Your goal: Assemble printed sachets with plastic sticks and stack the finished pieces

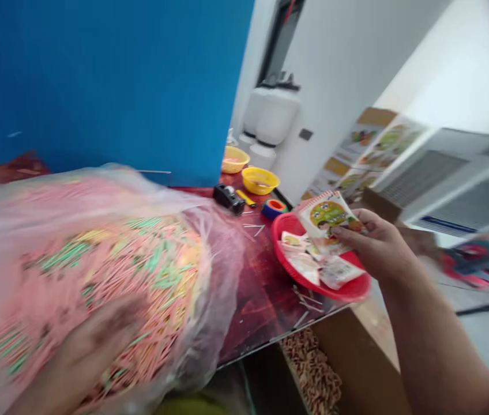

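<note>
My right hand (pixel 372 239) pinches a small printed packet (pixel 328 219) between thumb and fingers, over a red plastic basket (pixel 279 253). Inside the basket lie several similar packets (pixel 307 265). At the lower left, my left hand (pixel 101 334) is over a large clear plastic bag (pixel 216 271) full of thin pink, green and yellow sticks (pixel 158 259). That hand is blurred, and whether its fingers hold any sticks cannot be made out.
Beyond the basket on the dark red table (pixel 255 300) are a tape dispenser (pixel 228 199), tape rolls (pixel 274 208) and yellow baskets (pixel 260 180). A blue panel (pixel 110 86) stands behind the bag. Below the table edge is an open cardboard box (pixel 348 357).
</note>
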`<move>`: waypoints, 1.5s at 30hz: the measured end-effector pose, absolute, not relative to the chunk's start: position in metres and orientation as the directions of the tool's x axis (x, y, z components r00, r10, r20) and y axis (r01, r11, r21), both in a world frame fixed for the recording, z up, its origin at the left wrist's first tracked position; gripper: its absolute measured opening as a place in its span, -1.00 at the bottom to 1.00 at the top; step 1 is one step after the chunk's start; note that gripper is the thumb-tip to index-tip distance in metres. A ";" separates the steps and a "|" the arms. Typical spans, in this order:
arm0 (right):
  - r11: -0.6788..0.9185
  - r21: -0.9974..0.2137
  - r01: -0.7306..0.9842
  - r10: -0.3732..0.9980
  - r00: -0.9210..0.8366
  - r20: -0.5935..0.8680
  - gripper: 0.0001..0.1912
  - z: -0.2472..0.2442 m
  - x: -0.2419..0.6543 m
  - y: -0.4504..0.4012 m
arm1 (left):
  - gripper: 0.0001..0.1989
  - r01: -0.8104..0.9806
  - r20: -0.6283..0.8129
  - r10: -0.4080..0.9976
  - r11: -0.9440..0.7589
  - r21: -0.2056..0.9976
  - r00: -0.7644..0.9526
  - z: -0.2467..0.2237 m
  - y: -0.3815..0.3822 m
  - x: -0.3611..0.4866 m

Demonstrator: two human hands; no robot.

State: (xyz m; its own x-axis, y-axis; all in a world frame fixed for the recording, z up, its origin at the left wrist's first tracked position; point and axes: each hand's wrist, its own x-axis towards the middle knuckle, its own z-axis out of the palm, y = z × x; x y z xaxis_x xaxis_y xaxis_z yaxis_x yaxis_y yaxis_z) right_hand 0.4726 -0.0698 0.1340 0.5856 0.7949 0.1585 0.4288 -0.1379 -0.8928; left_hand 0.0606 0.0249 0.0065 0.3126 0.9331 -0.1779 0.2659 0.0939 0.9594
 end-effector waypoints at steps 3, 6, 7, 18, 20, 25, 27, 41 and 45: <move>-0.091 -0.937 0.337 0.993 0.107 -0.058 -0.79 0.096 0.354 -0.036 | -0.28 0.125 -0.111 0.846 0.053 0.991 0.521 0.025 0.026 0.056; -0.002 -0.941 0.338 0.929 -0.347 -0.127 -0.96 0.047 0.246 -0.018 | -0.48 0.201 -0.241 0.732 0.144 0.969 0.637 0.025 0.023 0.032; 0.033 -0.940 0.339 0.887 -0.444 -0.129 -0.92 0.034 0.222 -0.015 | -0.61 0.215 -0.298 0.717 0.208 0.954 0.630 0.022 0.020 0.022; 0.144 -0.177 0.974 0.932 -0.194 -0.307 -0.75 -0.025 0.307 -0.029 | -0.60 -0.198 -0.325 0.945 0.327 0.924 0.043 0.029 0.026 -0.017; 0.208 -0.220 0.953 0.943 -0.255 -0.213 -0.71 -0.017 0.304 -0.020 | -0.57 -0.239 -0.250 0.959 0.214 0.947 -0.134 0.036 0.040 -0.018; 0.545 -0.195 0.815 0.838 -0.525 0.151 -0.74 0.015 0.241 0.028 | -0.56 -0.029 -0.066 0.977 0.062 0.998 -0.205 0.038 0.074 -0.002; 0.635 -0.129 0.761 0.768 -0.607 0.203 -0.76 0.020 0.219 0.042 | -0.52 0.072 -0.013 0.984 0.027 0.997 -0.177 0.035 0.086 0.006; 0.705 0.386 0.596 0.627 -0.777 0.053 -0.81 0.015 0.186 0.068 | -0.70 0.936 0.506 0.849 -0.287 0.202 0.151 0.040 0.079 -0.019; 0.655 0.288 0.699 0.703 -0.703 0.109 -0.83 0.019 0.196 0.074 | -0.72 0.771 0.326 0.886 -0.452 0.448 0.330 0.032 0.040 -0.001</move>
